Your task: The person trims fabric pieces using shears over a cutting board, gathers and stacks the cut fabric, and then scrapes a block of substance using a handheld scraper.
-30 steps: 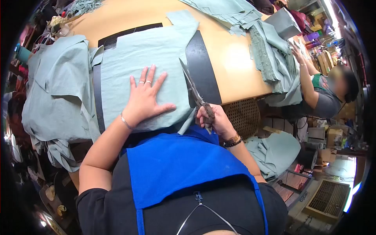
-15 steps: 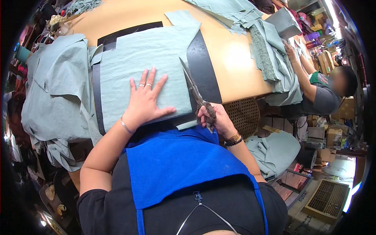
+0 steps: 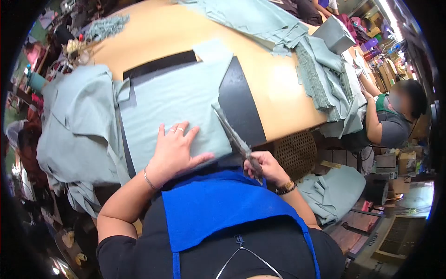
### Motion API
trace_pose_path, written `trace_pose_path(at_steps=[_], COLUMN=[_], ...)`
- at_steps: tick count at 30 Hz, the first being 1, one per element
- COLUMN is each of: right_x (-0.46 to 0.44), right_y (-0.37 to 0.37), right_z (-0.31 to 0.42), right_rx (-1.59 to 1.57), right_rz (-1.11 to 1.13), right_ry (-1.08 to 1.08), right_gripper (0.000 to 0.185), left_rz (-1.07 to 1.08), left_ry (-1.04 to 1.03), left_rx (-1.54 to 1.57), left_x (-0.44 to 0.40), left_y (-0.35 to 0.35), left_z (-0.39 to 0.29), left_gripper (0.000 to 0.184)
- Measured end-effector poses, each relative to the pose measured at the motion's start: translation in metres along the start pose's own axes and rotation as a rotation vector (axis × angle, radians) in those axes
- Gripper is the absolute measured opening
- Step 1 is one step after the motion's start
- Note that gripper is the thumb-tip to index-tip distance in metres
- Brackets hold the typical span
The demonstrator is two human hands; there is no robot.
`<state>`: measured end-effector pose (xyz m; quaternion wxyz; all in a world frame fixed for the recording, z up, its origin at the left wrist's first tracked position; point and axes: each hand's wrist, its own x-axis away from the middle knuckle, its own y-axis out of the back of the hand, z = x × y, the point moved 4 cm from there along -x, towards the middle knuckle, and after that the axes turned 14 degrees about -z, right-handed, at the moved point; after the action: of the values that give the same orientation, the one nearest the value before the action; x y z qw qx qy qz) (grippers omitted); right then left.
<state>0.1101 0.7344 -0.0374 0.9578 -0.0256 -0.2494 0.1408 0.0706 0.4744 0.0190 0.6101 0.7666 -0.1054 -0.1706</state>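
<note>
While the left hand (image 3: 175,151) lies flat with its fingers spread, pressing on a pale green cloth panel (image 3: 181,107) and grasping nothing, the right hand (image 3: 267,168) is wrapped around the handles of a pair of scissors (image 3: 238,140). From where I stand, the blades point away from the wearer's body, angled a little leftward along the panel's right edge; I can't make out whether they touch the fabric. There are rings on the left hand, and both wrists wear bands.

Under the panel is a black board (image 3: 244,109), showing along the far side and to the right, at the near edge of the pale wooden worktop (image 3: 283,102). Just left of the board, a larger heap of the same green cloth (image 3: 76,121) drapes over the edge. A blue apron (image 3: 232,209) covers the wearer's front.

Farther out on the right stands a layered stack of green pieces (image 3: 316,74), with a grey box (image 3: 333,35) near its far end. Beside that stack, another person (image 3: 395,132) in a grey sleeve has their arms bent. More folded cloth (image 3: 332,190) lies below, at the right.
</note>
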Motion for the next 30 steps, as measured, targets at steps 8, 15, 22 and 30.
trace_pose_path(at_steps=[8,15,22,30], right_x=[0.0,0.003,0.0,0.001], right_y=[0.005,0.005,0.007,0.007], right_z=[-0.009,-0.005,-0.012,-0.01], right_rx=[-0.034,-0.039,-0.068,-0.088], right_rz=[0.032,0.023,0.029,-0.001], right_ry=[0.011,-0.022,-0.023,-0.022], right_gripper=[0.018,0.02,0.02,0.019], left_rz=[-0.217,-0.21,-0.123,-0.124], left_ry=[-0.006,0.015,0.271,-0.404], left_rx=[-0.088,0.091,1.375,0.112], left_x=[-0.214,-0.284,-0.291,-0.164], left_y=[-0.03,-0.059,-0.038,-0.03], left_z=[0.031,0.026,0.048,0.063], left_gripper=[0.084,0.06,0.035,0.095])
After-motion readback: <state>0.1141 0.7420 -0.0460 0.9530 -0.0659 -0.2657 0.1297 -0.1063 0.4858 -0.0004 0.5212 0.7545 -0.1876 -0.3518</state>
